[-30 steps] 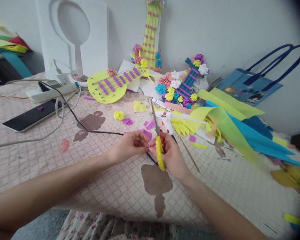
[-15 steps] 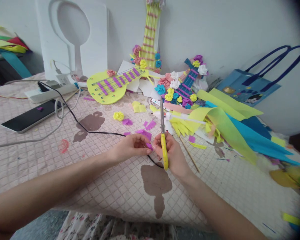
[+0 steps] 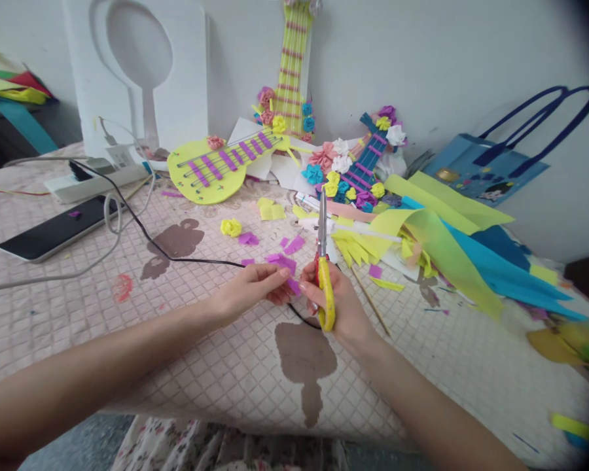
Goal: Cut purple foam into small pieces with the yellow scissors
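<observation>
Between my two hands is a small purple paper piece. My left hand pinches it from the left, thumb against fingers. My right hand holds yellow-handled scissors, their blades closed and pointing away from me; its thumb and finger come up to the paper's right side. More purple scraps lie just beyond my hands, with a yellow paper rose to their left. A black cable runs beneath my hands.
Paper-flowered guitar shapes, one yellow and one blue, stand at the back. A phone and a power strip are at the left. Yellow and blue sheets, a stick and a blue bag occupy the right.
The scissors in my right hand have turned slightly, showing more of their yellow handle. My left thumb is straighter, and more of the purple piece shows. The view has shifted slightly.
</observation>
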A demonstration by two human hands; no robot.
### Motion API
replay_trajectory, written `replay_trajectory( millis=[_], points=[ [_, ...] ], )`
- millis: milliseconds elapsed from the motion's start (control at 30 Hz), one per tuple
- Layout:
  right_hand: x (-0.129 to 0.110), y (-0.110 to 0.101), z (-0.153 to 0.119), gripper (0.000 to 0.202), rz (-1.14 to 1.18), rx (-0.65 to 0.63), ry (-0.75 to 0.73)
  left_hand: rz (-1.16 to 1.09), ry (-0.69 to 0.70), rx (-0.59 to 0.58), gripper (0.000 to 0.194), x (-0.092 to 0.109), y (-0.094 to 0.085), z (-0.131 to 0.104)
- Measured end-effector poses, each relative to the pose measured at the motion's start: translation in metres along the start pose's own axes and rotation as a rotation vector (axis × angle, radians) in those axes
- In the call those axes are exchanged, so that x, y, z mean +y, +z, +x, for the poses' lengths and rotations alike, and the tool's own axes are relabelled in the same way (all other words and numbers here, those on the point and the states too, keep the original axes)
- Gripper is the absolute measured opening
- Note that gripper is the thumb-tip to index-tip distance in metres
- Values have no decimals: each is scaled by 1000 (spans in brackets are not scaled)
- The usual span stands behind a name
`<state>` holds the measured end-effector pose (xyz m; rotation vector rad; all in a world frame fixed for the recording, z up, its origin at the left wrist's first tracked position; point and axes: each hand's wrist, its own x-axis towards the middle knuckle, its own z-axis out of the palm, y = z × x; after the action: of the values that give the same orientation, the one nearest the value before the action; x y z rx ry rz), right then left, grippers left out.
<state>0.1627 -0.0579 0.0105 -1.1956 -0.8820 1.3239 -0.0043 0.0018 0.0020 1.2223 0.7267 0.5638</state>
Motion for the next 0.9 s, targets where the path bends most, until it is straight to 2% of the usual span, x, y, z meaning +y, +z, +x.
replay_trajectory(
  millis=[200, 467, 600, 800, 900],
  points=[
    [1, 1, 0, 35, 41, -14, 53, 71, 19, -99, 27, -1, 2, -1],
    [1, 2, -2, 36, 83, -49, 66, 104, 22, -150, 27, -4, 0, 1],
    [2, 3, -2, 35, 89, -40, 56, 160, 43, -136, 27, -9, 1, 0],
    [0, 2, -2, 36, 71, -20, 54, 68, 45, -207, 28, -9, 0, 1],
    [-1, 1, -3, 36, 74, -8, 52, 85, 63, -149, 28, -4, -1, 0]
  ],
)
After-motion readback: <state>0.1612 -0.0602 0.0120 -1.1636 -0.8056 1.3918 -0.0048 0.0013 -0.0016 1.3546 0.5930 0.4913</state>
